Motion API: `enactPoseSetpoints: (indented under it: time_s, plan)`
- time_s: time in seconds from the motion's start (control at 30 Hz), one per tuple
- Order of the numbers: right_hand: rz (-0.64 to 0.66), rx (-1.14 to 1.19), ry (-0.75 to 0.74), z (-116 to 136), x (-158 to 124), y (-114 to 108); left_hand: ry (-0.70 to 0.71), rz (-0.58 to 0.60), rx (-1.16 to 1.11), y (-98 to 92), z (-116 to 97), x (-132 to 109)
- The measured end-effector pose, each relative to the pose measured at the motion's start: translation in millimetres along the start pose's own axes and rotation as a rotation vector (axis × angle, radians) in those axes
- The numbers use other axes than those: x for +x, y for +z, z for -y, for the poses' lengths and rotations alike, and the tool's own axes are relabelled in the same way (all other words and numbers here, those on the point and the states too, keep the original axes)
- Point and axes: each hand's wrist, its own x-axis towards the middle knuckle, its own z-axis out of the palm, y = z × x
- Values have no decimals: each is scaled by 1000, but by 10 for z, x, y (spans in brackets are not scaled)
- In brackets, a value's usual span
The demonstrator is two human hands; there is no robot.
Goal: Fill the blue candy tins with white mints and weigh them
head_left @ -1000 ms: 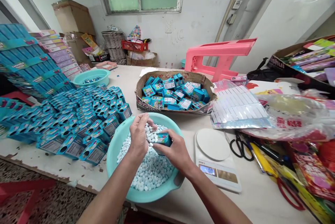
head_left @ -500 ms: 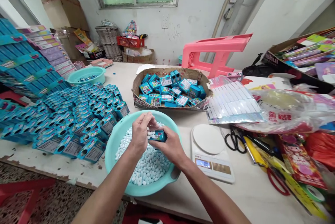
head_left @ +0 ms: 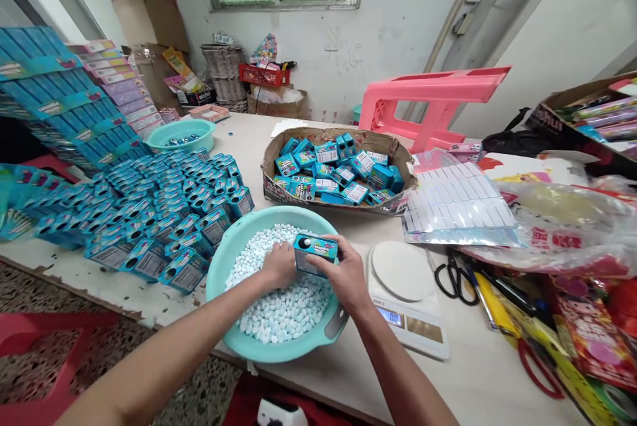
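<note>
The right hand (head_left: pixel 347 273) is clamped on a small blue box (head_left: pixel 311 245), thumb along its near side and fingers behind. The box is held between thumb and fingers, tipped on its side above the candies (head_left: pixel 276 326), its round hole toward the left hand (head_left: pixel 279 265); a white piece shows at the opening. The left hand's fingers are down among the candies, so whether they are together or apart I cannot tell. The candies are smooth, rounded pellets, white to pale blue, in a round plastic tub (head_left: pixel 271 352). Beside it sits a flat scale (head_left: pixel 405 270) with a round plate. Beyond are a torn cardboard tray (head_left: pixel 271 154) of glossy boxes and a pink plastic stool (head_left: pixel 428 85).
</note>
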Motion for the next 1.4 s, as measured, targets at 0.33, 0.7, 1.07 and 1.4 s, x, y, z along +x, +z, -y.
enactPoseSetpoints:
  time_s: [0.33, 0.7, 1.07, 1.4]
  plan:
    - [-3, -96, 2, -91, -38, -73, -47, -79, -662, -209, 61, -329]
    - [196, -386, -204, 39, -89, 284, -36, -500, -1709, -553, -307, -334]
    - [195, -364, -200, 109, -84, 286, 11, -501, -1677, -607, -384, -312]
    - [133, -240, -89, 115, -34, 242, 9, -473, -1580, -666, -440, -256]
